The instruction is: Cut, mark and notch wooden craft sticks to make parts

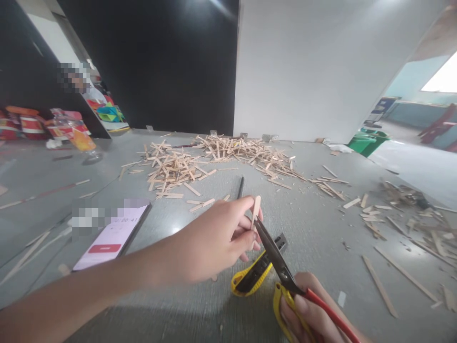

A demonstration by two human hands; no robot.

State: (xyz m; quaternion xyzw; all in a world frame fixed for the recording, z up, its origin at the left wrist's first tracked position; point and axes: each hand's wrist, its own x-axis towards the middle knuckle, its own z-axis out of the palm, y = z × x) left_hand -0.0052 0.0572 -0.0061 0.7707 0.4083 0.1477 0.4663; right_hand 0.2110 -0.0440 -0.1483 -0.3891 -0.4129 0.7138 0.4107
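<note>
Between its thumb and fingers, my left hand (pixel 214 238) grips a short wooden craft stick (pixel 256 207), held upright above the table. My right hand (pixel 317 309) is closed around the handles of a pair of scissors (pixel 276 257), one red and one yellow. The dark blade tips touch the lower part of the stick, beside my left fingertips. Under the scissors, a yellow and black utility knife (pixel 250 278) lies on the grey table (pixel 167 295). A dark pencil (pixel 241 186) lies just past my left hand, partly hidden by it.
Heaps of cut wooden sticks (pixel 235 150) cover the table's far side. More scraps (pixel 378 214) lie at right. A phone (pixel 114 233) showing a timer lies at left. A plastic bottle (pixel 80 136) stands farther back. A black and white partition (pixel 303 71) rises behind; a person (pixel 94 93) is beyond it.
</note>
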